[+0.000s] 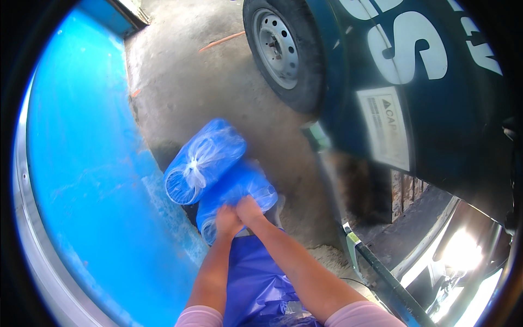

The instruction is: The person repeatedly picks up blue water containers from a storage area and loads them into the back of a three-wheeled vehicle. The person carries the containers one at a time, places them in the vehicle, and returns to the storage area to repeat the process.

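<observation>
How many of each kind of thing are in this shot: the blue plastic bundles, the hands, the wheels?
Blue plastic-wrapped bundles: 2, an upper bundle and a lower bundle against it
Hands: 2, left hand and right hand, both on the lower bundle
Vehicle wheels: 1, wheel
Blue walls: 1, wall
Total: 6

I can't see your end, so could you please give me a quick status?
Both hands, left and right, gripping lower blue bag. Second tied bag resting beside it. Blue wall close left.
</observation>
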A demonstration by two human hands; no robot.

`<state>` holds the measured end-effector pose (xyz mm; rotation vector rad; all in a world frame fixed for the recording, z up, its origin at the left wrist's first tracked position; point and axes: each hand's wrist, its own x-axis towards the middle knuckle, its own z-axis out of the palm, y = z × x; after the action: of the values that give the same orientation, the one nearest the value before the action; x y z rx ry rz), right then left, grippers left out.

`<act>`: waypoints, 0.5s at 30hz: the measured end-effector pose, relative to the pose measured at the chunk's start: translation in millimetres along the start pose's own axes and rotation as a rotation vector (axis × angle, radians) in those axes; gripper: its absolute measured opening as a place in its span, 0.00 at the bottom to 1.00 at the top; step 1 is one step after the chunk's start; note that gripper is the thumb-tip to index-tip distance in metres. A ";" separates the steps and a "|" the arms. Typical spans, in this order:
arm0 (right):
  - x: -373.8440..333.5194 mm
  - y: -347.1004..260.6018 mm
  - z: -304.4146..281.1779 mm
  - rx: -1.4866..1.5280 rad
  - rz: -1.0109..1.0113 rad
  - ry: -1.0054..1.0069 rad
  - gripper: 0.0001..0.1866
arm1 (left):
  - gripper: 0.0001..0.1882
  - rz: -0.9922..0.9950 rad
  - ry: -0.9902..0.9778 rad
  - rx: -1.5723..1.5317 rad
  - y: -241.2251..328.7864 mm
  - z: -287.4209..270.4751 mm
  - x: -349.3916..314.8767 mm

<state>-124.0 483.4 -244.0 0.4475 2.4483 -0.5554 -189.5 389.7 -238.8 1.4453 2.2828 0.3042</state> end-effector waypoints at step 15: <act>-2.2 1.0 3.3 -0.065 -0.051 0.017 0.07 | 0.14 -0.069 -0.039 0.023 1.9 7.0 -1.9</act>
<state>-120.3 482.3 -245.4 0.3653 2.4922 -0.4931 -184.1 388.6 -243.9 1.3682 2.3065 0.2278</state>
